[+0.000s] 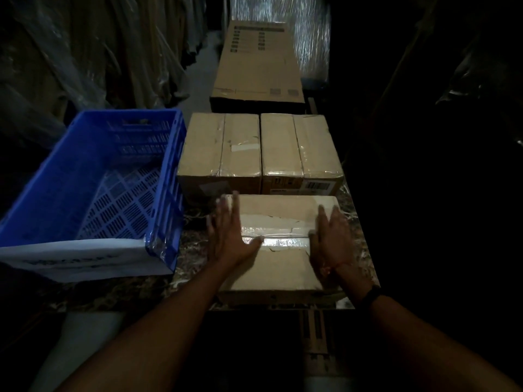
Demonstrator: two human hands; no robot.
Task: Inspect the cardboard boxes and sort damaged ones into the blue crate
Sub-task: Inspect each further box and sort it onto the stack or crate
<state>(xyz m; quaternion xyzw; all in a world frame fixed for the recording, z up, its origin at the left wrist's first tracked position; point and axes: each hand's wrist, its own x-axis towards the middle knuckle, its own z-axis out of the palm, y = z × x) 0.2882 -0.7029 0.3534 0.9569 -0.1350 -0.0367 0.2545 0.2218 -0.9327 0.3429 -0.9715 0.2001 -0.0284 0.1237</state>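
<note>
**A:** Entry one: what are we logging?

**B:** The nearest cardboard box, lying flat on the marbled surface directly in front of us, tape running across its top seam. We are bracketing it with the left hand pressing at its left edge and the right hand at its right edge. The fingers of both are lying straight and released, curling round nothing. We are reading this as a flat-palmed hold, suited to lifting and turning the box so each face gets checked.

**A:** Condition?

**B:** The tape is looking wrinkled and ragged near the seam. Whether that is amounting to damage, we are not able to tell in this dim, blurred view.

**A:** Entry two?

**B:** The blue crate, standing just beside the box on our left, mouth up, with its slotted floor showing and a white label on its near wall. We are judging the spot as deliberate: a reject is needing only a short sideways carry.

**A:** Entries three and four?

**B:** Two taped boxes standing side by side right behind the nearest one, the rear left box and the rear right box. They appear to be waiting their turn within reach.

**A:** Remainder?

**B:** A long carton lying lengthwise beyond them and a film-wrapped stack behind it.
</note>
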